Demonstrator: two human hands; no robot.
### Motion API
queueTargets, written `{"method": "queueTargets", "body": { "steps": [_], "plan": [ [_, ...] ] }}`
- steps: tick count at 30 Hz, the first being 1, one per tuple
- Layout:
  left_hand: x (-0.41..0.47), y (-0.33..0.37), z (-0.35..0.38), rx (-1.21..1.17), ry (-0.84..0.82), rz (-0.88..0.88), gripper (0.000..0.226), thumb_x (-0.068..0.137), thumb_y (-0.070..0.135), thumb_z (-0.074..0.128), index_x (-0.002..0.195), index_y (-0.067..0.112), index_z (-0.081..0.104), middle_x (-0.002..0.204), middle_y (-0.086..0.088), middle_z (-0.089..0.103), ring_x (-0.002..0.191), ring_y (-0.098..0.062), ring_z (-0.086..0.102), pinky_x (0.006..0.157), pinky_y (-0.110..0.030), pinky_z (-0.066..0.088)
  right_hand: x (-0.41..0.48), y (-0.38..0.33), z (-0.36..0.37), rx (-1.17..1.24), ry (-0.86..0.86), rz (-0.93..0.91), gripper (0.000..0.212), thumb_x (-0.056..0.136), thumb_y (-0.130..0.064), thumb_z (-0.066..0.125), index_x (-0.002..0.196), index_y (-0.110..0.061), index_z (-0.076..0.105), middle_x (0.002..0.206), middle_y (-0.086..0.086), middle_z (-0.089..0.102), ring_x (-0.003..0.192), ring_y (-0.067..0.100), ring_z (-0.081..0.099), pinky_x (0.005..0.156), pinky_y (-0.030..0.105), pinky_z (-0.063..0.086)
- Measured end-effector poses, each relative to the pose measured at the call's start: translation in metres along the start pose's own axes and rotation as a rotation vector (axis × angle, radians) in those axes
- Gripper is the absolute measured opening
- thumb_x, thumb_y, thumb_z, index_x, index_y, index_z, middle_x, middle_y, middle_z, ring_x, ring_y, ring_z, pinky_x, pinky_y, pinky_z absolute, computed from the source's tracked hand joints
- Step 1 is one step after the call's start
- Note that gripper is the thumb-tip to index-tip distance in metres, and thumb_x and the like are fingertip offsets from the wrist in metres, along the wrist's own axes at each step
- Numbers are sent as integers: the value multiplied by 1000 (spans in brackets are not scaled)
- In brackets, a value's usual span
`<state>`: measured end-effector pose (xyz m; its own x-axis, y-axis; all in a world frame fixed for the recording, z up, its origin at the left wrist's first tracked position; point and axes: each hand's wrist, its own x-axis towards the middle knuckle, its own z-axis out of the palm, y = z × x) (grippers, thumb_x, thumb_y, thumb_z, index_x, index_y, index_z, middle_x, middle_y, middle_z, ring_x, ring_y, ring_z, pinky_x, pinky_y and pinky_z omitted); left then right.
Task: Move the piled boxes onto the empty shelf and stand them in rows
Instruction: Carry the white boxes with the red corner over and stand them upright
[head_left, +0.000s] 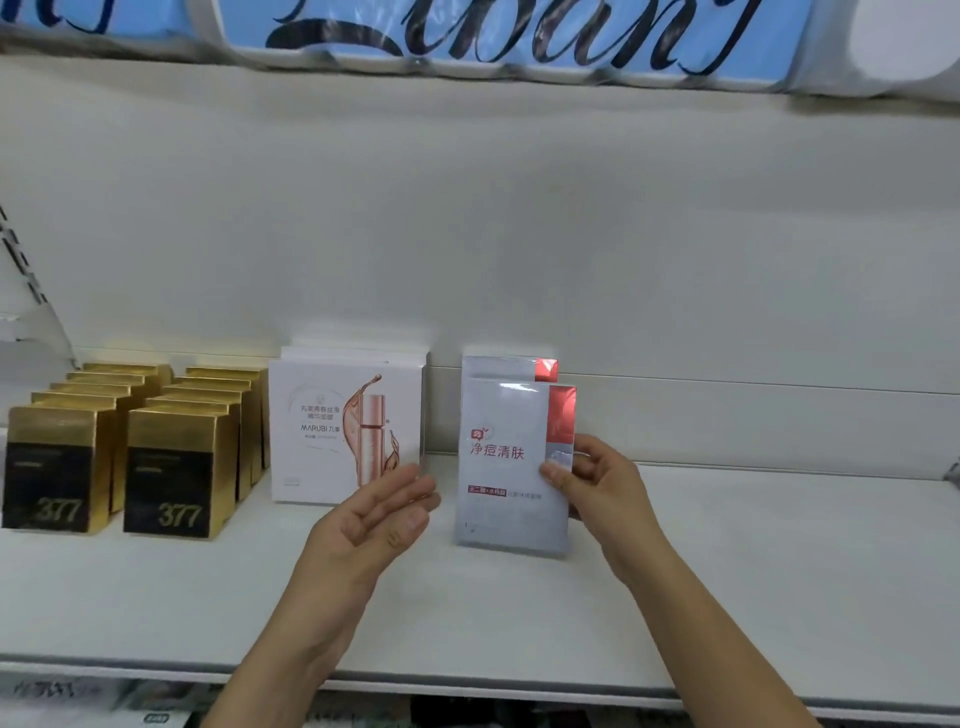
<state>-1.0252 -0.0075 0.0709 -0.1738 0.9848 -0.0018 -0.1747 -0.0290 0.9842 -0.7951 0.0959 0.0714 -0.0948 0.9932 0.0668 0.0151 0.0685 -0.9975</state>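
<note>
A grey box with a red corner (506, 467) stands upright on the white shelf (727, 561). My right hand (597, 483) holds its right edge, thumb on the front. A second grey and red box (501, 368) stands right behind it. My left hand (382, 512) hovers open, palm turned right, just left of the front box and not touching it. White boxes with a rose-gold bottle picture (345, 431) stand in a row to the left. Two rows of gold and black boxes marked 377 (171, 478) stand at the far left.
The shelf's white back wall (519, 234) rises behind the boxes. A blue sign with dark script (467, 36) hangs above. Bare shelf surface stretches to the right of my right hand. Below the shelf's front edge (467, 686), more goods show dimly.
</note>
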Motion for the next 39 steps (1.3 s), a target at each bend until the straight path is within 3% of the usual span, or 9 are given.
{"method": "queueTargets", "body": {
  "steps": [3, 6, 9, 17, 26, 29, 33, 37, 39],
  "plan": [
    [-6, -3, -4, 1, -11, 10, 105, 35, 57, 98, 128, 21, 66, 121, -2, 75, 117, -19, 70, 109, -42, 45, 20, 2, 6, -46, 40, 14, 22, 92, -6, 71, 111, -17, 69, 95, -3, 80, 91, 21, 76, 83, 45, 61],
    [-9, -4, -6, -2, -13, 10, 98, 39, 54, 98, 126, 24, 67, 120, -1, 76, 116, -17, 70, 104, -37, 50, 32, 6, 11, -244, 159, -82, 19, 86, -12, 76, 98, -27, 71, 91, -9, 77, 87, 14, 73, 86, 40, 60],
    [-11, -7, -10, 15, -11, 21, 93, 42, 51, 97, 126, 24, 68, 119, -1, 76, 115, -16, 70, 96, -24, 56, 32, 3, 18, -401, 259, -185, 32, 85, -19, 80, 114, -25, 68, 97, -9, 71, 86, 6, 66, 80, 29, 57],
    [-12, -12, -20, 3, 5, 54, 103, 35, 56, 99, 127, 21, 68, 120, -4, 76, 116, -18, 70, 94, -20, 55, 42, 5, 20, -555, 234, -236, 30, 90, -21, 73, 119, -25, 69, 107, 0, 70, 83, 7, 61, 66, 16, 43],
    [-11, -5, -18, 36, -4, 61, 79, 56, 44, 92, 128, 22, 68, 119, -1, 76, 116, -17, 70, 111, -44, 45, 42, -6, 13, -663, 162, -194, 18, 93, -16, 64, 108, -22, 73, 92, -1, 72, 84, 19, 65, 61, 22, 41],
    [-9, 0, -14, 27, -3, 90, 57, 70, 33, 81, 126, 25, 69, 117, 1, 77, 115, -15, 70, 113, -45, 44, 36, -13, 13, -647, 156, -148, 27, 95, -25, 65, 121, -18, 67, 112, 2, 71, 99, 20, 66, 71, 26, 41],
    [1, 3, 7, 26, -103, 163, 68, 70, 55, 80, 132, 34, 62, 129, 6, 71, 126, -13, 63, 114, -42, 40, -10, -31, -4, -399, 178, -127, 60, 94, -31, 69, 149, -33, 46, 133, -13, 57, 119, 5, 58, 93, 24, 48],
    [15, -12, 56, 82, -272, 228, 59, 92, 42, 68, 146, 38, 46, 142, 23, 58, 131, 7, 52, 99, -9, 43, -79, -35, -38, -238, 197, -111, 62, 94, -15, 68, 147, -39, 46, 134, -15, 61, 123, -2, 59, 97, 19, 48],
    [16, -25, 86, 78, -345, 235, 59, 92, 41, 65, 147, 38, 45, 142, 27, 56, 130, 12, 49, 95, -5, 41, -112, -31, -56, -248, 243, -101, 62, 94, -15, 69, 147, -39, 46, 136, -17, 60, 124, -5, 58, 103, 25, 48]
  ]
}}
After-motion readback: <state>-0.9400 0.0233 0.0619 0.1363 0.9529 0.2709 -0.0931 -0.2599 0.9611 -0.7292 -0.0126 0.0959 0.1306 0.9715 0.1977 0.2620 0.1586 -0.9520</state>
